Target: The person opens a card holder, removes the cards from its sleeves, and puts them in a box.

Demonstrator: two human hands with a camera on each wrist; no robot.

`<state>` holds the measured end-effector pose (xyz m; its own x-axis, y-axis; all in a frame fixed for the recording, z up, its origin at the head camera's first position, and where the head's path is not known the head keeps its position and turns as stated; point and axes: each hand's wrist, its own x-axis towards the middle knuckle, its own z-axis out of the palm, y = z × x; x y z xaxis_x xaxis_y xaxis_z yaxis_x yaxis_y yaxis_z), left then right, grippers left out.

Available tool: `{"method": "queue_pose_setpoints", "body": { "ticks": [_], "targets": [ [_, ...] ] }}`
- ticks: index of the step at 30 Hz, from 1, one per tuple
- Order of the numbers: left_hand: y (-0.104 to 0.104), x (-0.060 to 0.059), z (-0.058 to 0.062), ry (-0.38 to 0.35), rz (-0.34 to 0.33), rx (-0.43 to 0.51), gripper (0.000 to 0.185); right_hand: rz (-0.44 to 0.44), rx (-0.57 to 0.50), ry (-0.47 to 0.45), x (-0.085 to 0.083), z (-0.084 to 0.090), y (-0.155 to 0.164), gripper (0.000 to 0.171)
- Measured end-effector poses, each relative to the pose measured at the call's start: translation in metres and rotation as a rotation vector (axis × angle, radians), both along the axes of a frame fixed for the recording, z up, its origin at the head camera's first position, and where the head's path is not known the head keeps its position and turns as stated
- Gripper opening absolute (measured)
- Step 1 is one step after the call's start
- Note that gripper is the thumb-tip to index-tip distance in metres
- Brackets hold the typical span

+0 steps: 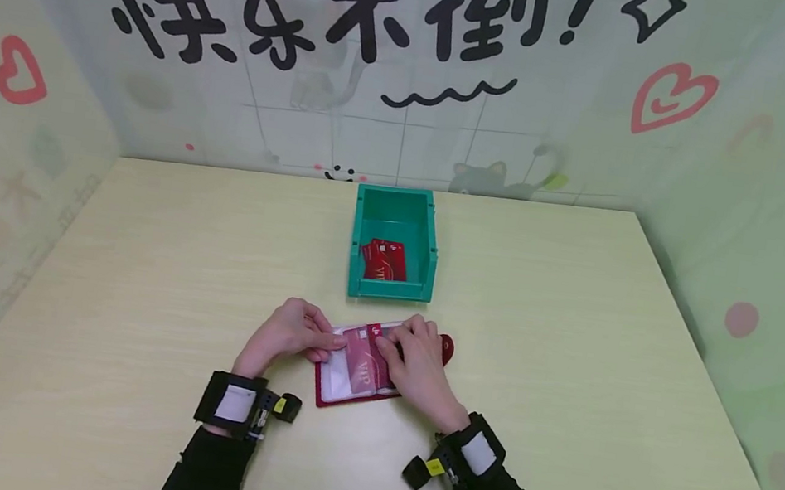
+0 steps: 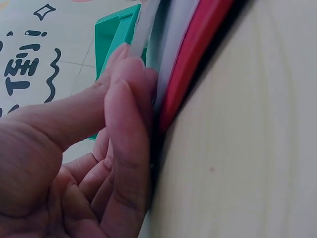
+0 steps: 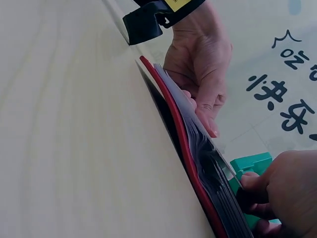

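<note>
Head view: red card holder (image 1: 353, 373) lies open on the table (image 1: 131, 284), just in front of the green bin (image 1: 395, 241), between the two hands. Its clear sleeves face up. Long axis runs roughly left to right, tilted a little: the left end sits nearer the person, the right end nearer the bin. A red tab (image 1: 447, 348) sticks out past the right hand at the far right end.

Left hand (image 1: 290, 333): on the holder's left edge, thumb and fingers pinching the clear sleeves. Left wrist view confirms this: thumb (image 2: 126, 124) pressed flat against the sleeve edge (image 2: 148, 29), other fingers curled beneath, red cover (image 2: 193, 54) lying against the table.

Right hand (image 1: 418, 357): rests on the right half of the holder, fingers bent down onto a red card (image 1: 366, 368) marked VIP in a sleeve. Whether it pinches the card or only presses on it, I cannot tell. Right wrist view: fingers curled at the sleeve edge (image 3: 218, 163), cover (image 3: 178, 134) seen edge-on, the sleeves lifted slightly off it.

Bin: open top, long axis pointing away from the person, holding more red cards (image 1: 384, 261) on its floor.
</note>
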<state>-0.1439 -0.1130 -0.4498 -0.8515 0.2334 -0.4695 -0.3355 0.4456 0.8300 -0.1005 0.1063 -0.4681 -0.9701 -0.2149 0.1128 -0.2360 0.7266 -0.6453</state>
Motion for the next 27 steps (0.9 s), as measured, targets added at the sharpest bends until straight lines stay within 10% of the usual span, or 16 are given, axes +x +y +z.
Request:
{"method": "queue_pose_setpoints", "body": {
  "ticks": [18, 27],
  "targets": [
    [-0.002, 0.003, 0.002, 0.001, -0.044, -0.003, 0.023, -0.017, -0.153, -0.208, -0.009, 0.017, 0.022, 0.013],
    [0.001, 0.002, 0.001, -0.015, -0.034, -0.004, 0.019, -0.019, -0.215, -0.058, -0.027, 0.043, 0.03, 0.016]
  ]
}}
